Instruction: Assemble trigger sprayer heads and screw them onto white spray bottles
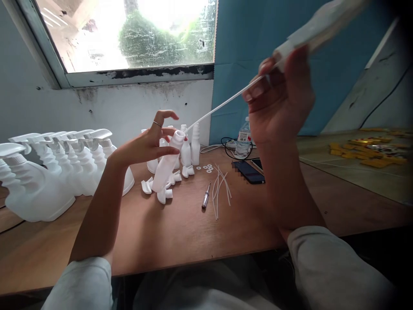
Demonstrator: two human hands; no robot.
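Observation:
My left hand (158, 140) grips a white plastic bottle (166, 170) round its neck, tilted, its mouth towards the upper right. Raised high on the right, my right hand (279, 90) is closed round a white spray head (309, 32), blurred at its far end. From the spray head a thin dip tube (222, 104) slants down to the left, its tip close by the bottle's mouth; whether it is inside I cannot tell. Below the bottle lie several loose white spray head parts (164, 194). More white bottles (195, 146) stand upright behind my left hand.
Assembled spray bottles (41, 185) crowd the table's left side. A screwdriver (205, 198), loose tubes (217, 193) and small white rings (209, 168) lie mid-table. Farther right are phones (248, 172), a clear water bottle (243, 140) and yellow pieces (361, 150).

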